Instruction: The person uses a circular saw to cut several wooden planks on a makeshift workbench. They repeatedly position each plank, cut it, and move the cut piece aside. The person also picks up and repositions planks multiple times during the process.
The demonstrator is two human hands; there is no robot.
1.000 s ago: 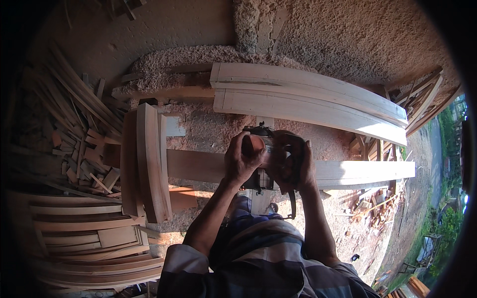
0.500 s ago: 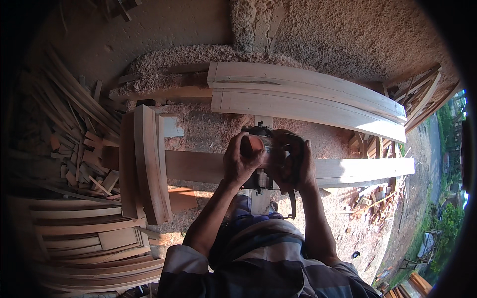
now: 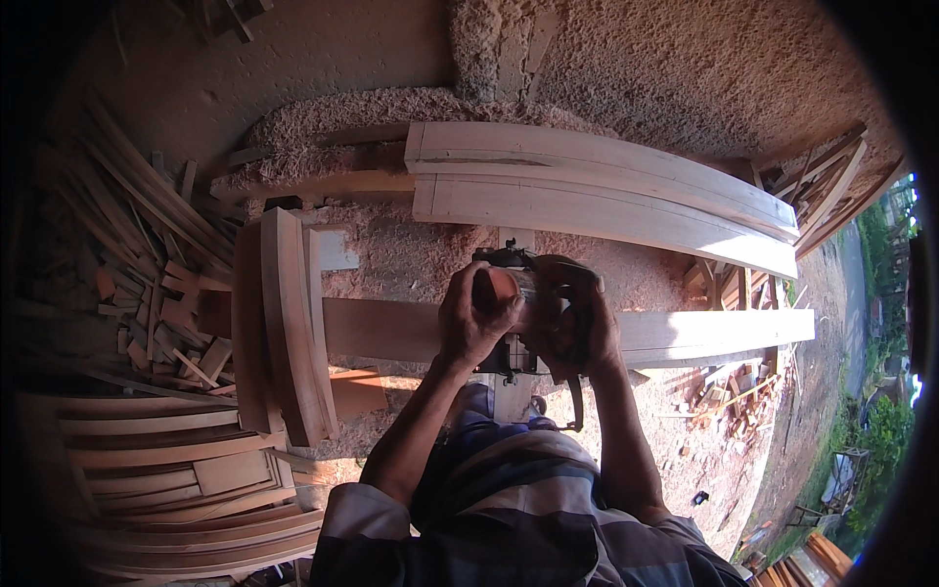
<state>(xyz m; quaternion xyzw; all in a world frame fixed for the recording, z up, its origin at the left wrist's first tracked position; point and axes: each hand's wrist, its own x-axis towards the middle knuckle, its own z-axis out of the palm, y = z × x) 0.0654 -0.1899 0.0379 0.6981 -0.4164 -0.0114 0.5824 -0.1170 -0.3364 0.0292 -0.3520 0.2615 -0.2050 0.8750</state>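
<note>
My left hand (image 3: 479, 313) is closed around a rounded orange-brown part of a dark power tool (image 3: 533, 313), at the middle of the view. My right hand (image 3: 597, 323) is wrapped around the tool's dark handle on its right side. The tool sits over a long pale plank (image 3: 706, 328) lying crosswise before me, with a black metal fitting (image 3: 504, 256) showing at the tool's far side. A narrow upright board (image 3: 512, 396) shows beneath, toward my body. The underside of the tool is hidden.
Two long curved boards (image 3: 587, 205) lie beyond the tool amid shavings (image 3: 362, 249). Short boards (image 3: 289, 323) lie crossways at left. Offcuts (image 3: 166, 313), stacked curved pieces (image 3: 176, 460) and leaning wood (image 3: 822, 196) surround the work. A road and greenery (image 3: 871, 460) are at far right.
Both hands stay on the tool with almost no movement. The surrounding boards appear shifted very slightly left in the view.
</note>
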